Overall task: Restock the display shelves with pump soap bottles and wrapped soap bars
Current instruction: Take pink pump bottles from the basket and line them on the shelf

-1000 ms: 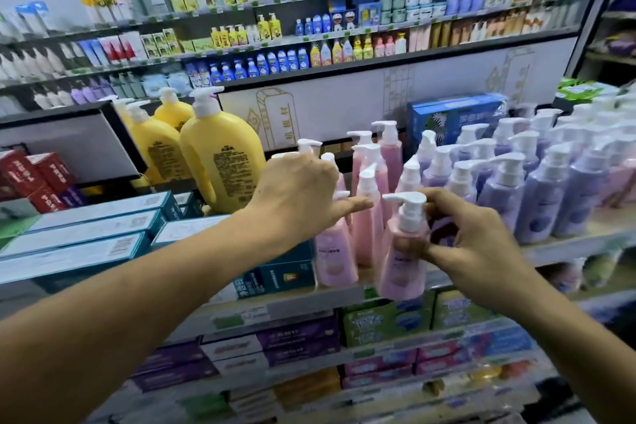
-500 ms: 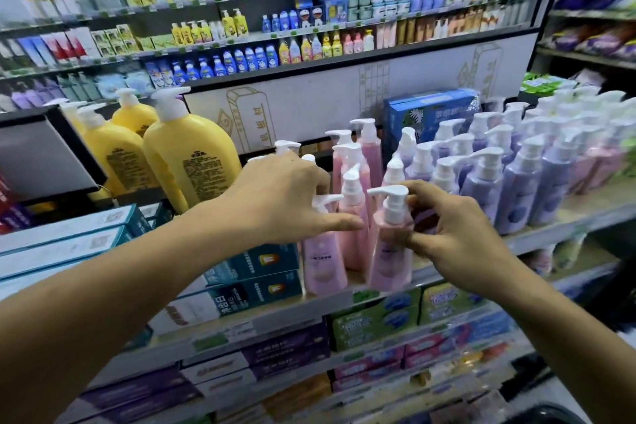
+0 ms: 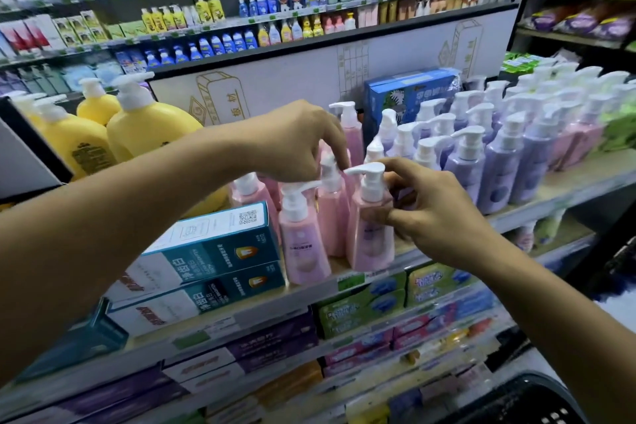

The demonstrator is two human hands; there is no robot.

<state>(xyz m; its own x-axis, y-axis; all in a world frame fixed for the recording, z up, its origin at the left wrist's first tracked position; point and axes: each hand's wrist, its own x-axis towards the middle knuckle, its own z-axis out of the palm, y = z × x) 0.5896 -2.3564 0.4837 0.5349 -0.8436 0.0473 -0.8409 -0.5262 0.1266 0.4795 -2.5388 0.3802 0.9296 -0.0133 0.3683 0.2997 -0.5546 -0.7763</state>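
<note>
My right hand (image 3: 433, 213) was clamped on the front pink plastic pump soap bottle (image 3: 370, 237), thumb across its shoulder, at the shelf lip (image 3: 550, 206) just below my palm. My left hand (image 3: 296, 144) hung over the row, fingertips bent onto the pump of the pink bottle behind (image 3: 332, 206); whether they pinched it I could not tell. Twisting either pump carelessly could, I judged, topple the close-packed neighbours or tip the front bottle off the lip.

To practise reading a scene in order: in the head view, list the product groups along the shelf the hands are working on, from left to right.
Yellow pump bottles → teal boxes → pink pump bottles → purple pump bottles.
</note>
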